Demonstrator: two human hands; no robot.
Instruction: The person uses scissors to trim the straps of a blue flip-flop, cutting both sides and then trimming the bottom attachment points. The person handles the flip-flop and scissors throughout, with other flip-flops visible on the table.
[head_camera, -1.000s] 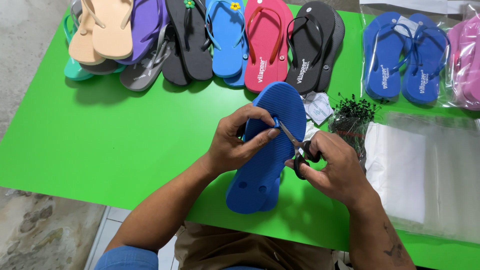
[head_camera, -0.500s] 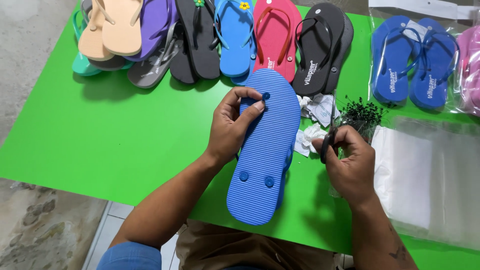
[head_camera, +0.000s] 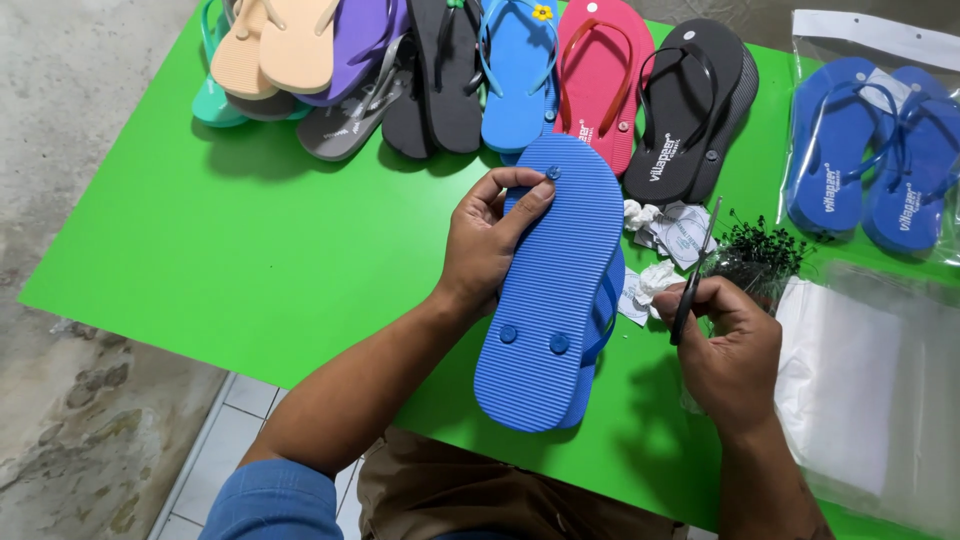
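L hand grips the blue flip-flop sole-up, fingers curled over its toe end w/ thumb on the ribbed sole near the front strap plug. The flip-flop's long axis runs from up by the fingertips down toward the person's body, heel end below the wrist & just off the green tabletop; two heel plugs show there. A 2nd blue sole edge peeks out beneath on the R side, so likely a pair held together, can't be sure.

R of it, crumpled paper tags lie on the tabletop between both hands. R hand is closed around small scissors, blades shut as far as visible, tips pointing up & away from the body. So the flip-flop sits just L of the R hand, apart, not touching; L hand is the one on it.

Beyond R hand: pile of black plastic tag fasteners, clear plastic bags, bagged blue pair. Above L hand, row of assorted flip-flops.
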